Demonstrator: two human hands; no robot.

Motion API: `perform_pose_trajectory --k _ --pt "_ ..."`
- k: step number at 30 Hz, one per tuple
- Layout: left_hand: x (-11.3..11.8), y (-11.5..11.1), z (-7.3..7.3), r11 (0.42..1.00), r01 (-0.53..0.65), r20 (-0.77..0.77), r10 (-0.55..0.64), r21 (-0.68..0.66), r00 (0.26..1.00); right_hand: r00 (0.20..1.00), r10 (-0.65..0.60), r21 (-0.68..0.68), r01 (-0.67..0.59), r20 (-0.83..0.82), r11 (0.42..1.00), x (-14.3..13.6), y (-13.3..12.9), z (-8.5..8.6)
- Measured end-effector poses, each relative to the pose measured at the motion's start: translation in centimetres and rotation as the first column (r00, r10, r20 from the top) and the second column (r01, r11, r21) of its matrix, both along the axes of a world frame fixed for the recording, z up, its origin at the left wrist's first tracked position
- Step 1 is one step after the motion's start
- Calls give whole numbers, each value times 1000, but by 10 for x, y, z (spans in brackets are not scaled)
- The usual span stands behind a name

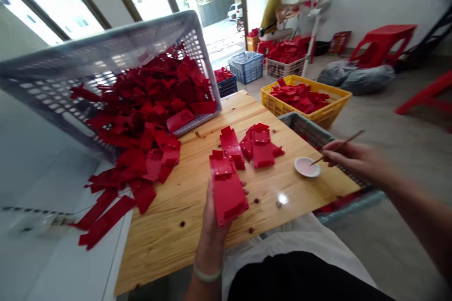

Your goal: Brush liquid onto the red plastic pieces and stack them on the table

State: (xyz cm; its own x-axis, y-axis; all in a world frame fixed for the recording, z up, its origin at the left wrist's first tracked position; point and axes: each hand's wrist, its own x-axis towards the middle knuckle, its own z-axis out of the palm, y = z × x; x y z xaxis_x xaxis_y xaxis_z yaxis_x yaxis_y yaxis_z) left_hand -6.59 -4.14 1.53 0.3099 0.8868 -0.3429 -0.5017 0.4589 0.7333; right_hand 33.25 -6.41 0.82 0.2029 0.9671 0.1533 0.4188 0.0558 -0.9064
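A red plastic part [230,193], a flat rectangular piece with raised ends, rests in my left hand [212,207], fingers wrapped around it from beneath. My right hand [341,154] pinches a thin wooden stick [348,142]; its lower tip reaches into a small white dish [302,168] on the wooden table [165,240]. Whether that tip carries a brush cannot be made out. Just beyond the held part lie a few similar red parts [263,150], some overlapping.
A tilted grey crate [208,70] spills red parts [151,103] onto the table's left side. Past the right edge stand a yellow crate [332,103] and a dark green crate [314,129]. Farther back, a person [270,14] sits by more crates; a red stool [388,35] is at right.
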Motion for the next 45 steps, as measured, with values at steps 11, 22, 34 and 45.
perform_pose_trajectory --k 11,22,34,45 --pt "44 -38 21 997 -79 -132 75 -22 988 986 52 325 2 -158 946 -151 -43 64" --pt "51 -48 42 990 -120 -277 134 69 951 970 172 603 -243 174 760 -180 -25 63" --pt "50 -47 50 995 -95 -262 84 -29 961 953 145 601 -281 265 748 -174 -28 63" --pt "43 -43 37 999 -15 -33 13 -44 999 953 233 447 -127 -192 885 -177 -22 46"
